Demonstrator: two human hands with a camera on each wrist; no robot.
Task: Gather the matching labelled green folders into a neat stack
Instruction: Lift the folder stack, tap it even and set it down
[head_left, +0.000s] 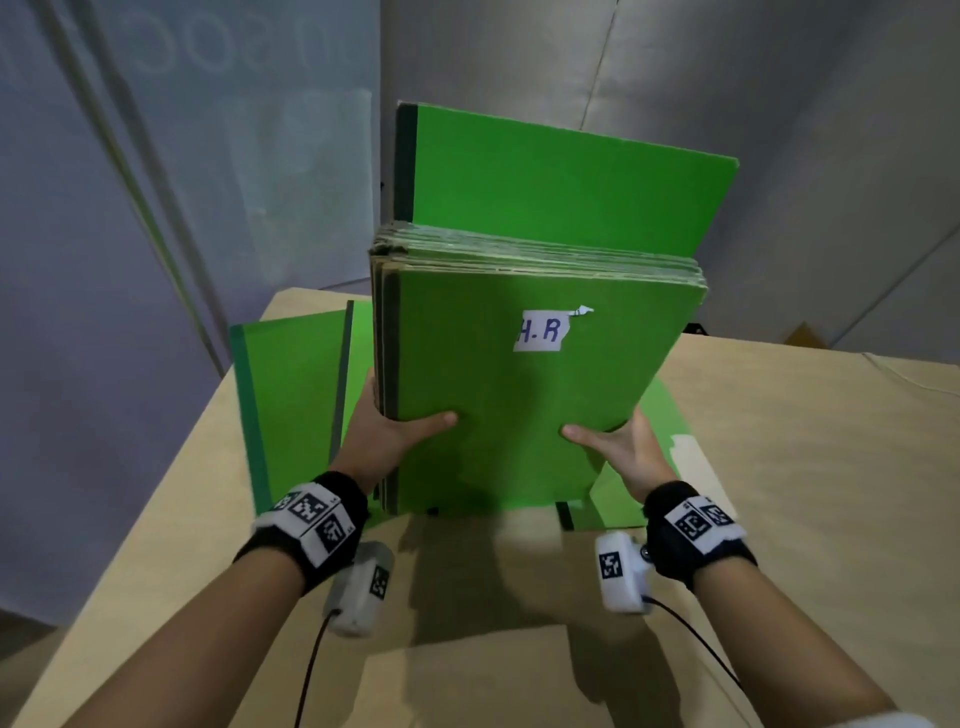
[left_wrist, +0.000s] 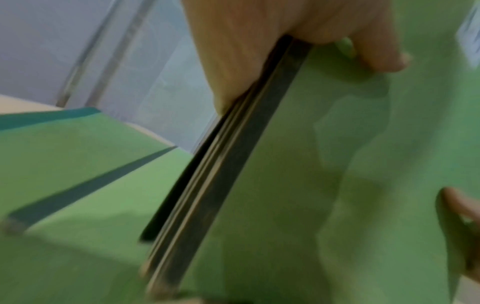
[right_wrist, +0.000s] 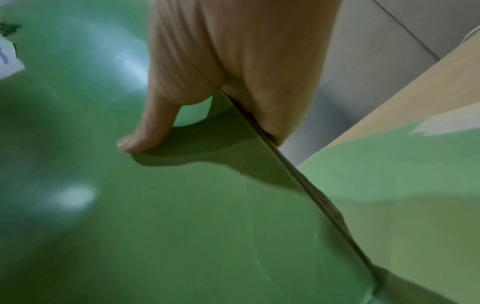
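A stack of several green folders (head_left: 519, 395) stands on its lower edge on the table, its front cover bearing a white label (head_left: 543, 330) that reads "H-R". My left hand (head_left: 395, 431) grips the stack's spine side (left_wrist: 233, 164), thumb (left_wrist: 384, 55) on the front cover. My right hand (head_left: 613, 441) grips the opposite edge (right_wrist: 298, 174), thumb (right_wrist: 145, 131) on the cover. The fingers of both hands are hidden behind the stack. One taller green folder (head_left: 561, 171) stands up behind the stack.
Two more green folders (head_left: 291, 405) lie flat on the tan table (head_left: 805, 467) left of the stack, and another green folder (head_left: 660, 415) with a white label lies under it on the right. Grey walls close in behind and to the left.
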